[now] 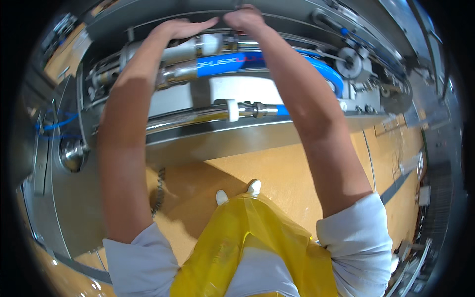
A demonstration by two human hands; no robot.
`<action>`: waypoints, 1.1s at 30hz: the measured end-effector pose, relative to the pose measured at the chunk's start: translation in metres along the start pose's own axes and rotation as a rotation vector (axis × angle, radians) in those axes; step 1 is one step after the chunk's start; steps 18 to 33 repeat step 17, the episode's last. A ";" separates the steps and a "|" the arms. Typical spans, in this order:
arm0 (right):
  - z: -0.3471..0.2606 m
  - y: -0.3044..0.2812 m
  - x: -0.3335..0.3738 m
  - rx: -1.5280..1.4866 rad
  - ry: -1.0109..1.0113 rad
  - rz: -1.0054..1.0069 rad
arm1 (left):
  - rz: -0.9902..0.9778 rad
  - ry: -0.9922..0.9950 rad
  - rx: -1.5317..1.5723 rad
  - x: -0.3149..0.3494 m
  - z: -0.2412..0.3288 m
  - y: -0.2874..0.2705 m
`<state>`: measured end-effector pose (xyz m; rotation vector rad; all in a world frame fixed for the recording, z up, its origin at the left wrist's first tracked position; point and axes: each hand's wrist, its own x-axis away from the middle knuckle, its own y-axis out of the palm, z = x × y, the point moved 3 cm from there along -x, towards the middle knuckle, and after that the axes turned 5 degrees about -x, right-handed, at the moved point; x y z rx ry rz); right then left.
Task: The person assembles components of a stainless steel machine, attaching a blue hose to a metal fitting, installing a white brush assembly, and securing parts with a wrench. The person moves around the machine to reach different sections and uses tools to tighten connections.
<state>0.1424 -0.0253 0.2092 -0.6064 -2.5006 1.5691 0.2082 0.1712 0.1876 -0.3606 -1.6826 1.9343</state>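
Both arms reach forward over a steel machine trough at the far side. My left hand (pixel 185 28) is over the back of the trough, its thumb stretched out to the right, and I see nothing in it. Close beside it, my right hand (pixel 245 20) is closed at the trough's back; whatever its fingers hold is hidden. Below the hands lie a white cylinder (pixel 212 44) with metal fittings and a thick blue hose (pixel 222 66). The hose joins a metal coupling (pixel 179 72) on the left and curves round at the right.
A steel pipe (pixel 185 118) with a white collar (pixel 232 110) runs along the near side. A round metal mechanism (pixel 350 63) stands at the right end. A coiled dark cable (pixel 159 193) hangs at the left, above the tan floor (pixel 277 168). I wear a yellow apron (pixel 213 237).
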 end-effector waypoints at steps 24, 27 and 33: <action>0.144 -0.178 0.195 -1.264 -0.492 0.157 | 0.216 -0.033 0.242 -0.038 -0.008 -0.014; 0.144 -0.178 0.195 -1.264 -0.492 0.157 | 0.216 -0.033 0.242 -0.038 -0.008 -0.014; 0.144 -0.178 0.195 -1.264 -0.492 0.157 | 0.216 -0.033 0.242 -0.038 -0.008 -0.014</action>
